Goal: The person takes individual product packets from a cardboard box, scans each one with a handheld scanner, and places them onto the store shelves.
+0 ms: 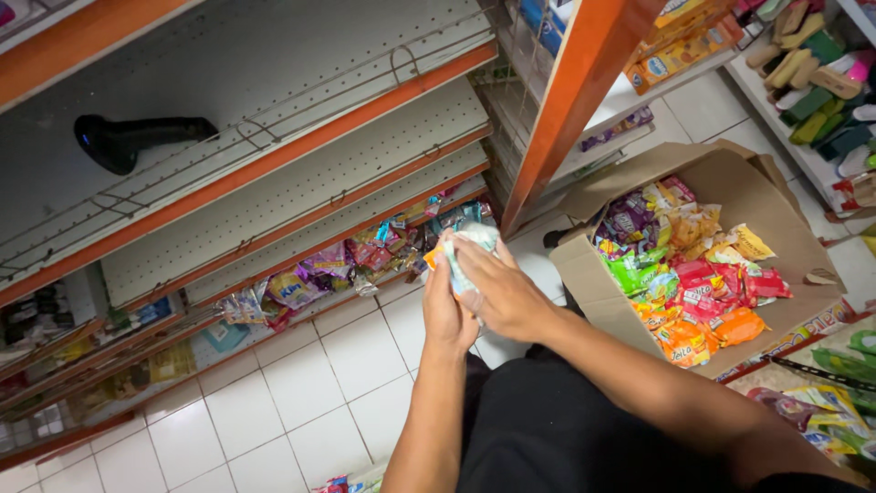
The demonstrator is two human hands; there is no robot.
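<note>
Your left hand [447,315] and your right hand [500,290] meet in front of you, above the white tiled floor [274,402], and both grips are pressed around the same small snack packets [467,248], pale with an orange edge showing at the left. The left grip holds them from below and behind; the right grip lies over the top with its fingers [467,260] curled across the wrappers. The packets sit just in front of the lowest shelf [301,301] of the rack, where a row of mixed foil packets [347,260] already lies along the edge. The 3 perforated shelves above it carry no goods in the part you see, apart from a black handheld scanner [137,139] resting on the upper one. To your right, well apart from the hands, an open cardboard box [593,274] stands on the floor, filled with purple, green, red, yellow and orange snack bags [693,283].
</note>
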